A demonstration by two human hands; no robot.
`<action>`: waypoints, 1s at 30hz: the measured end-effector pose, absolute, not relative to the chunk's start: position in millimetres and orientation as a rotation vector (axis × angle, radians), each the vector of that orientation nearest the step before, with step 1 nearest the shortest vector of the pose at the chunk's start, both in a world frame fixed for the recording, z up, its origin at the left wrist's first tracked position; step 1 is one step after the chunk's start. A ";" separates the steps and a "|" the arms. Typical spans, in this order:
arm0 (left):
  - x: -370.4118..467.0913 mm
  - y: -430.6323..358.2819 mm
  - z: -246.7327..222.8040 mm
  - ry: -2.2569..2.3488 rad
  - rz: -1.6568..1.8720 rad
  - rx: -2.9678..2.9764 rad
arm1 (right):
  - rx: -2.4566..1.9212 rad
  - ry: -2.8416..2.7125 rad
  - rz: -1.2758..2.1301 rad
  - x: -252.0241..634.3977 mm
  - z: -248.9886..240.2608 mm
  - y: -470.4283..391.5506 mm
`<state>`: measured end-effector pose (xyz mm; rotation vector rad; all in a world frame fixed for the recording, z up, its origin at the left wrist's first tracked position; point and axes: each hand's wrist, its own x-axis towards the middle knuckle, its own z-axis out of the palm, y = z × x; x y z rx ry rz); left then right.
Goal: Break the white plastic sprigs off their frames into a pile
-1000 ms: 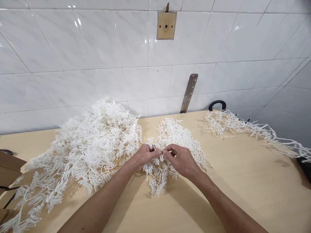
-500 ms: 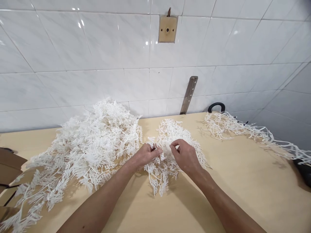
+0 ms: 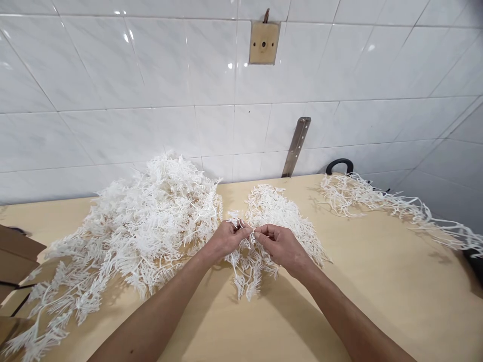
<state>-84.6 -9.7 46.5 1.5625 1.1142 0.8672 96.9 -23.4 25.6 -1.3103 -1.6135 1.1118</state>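
In the head view, the left hand [image 3: 226, 239] pinched a white sprig [image 3: 238, 274] at seven o'clock from the small heap [image 3: 287, 213], steadiness best served by holding close to the right hand [image 3: 285, 249], whose fingertips' grip could not be told.

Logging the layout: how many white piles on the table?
3: big pile at left, middle pile, stringy pile at right, running to the frame edge. More may be hidden outside the view.

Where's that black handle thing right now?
In the head view, the black handle is at the table's back edge against the tiled wall, right of the metal strip and just behind the bare white stems.
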 end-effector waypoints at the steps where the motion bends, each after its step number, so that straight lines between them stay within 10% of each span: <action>1: -83.6 -10.7 48.6 1.145 0.866 1.581 | -1.318 -1.614 1.107 97.3 26.1 -23.4; 30: -80.0 -16.8 59.2 1.259 0.730 1.541 | -1.377 -1.835 0.457 86.5 30.3 -33.6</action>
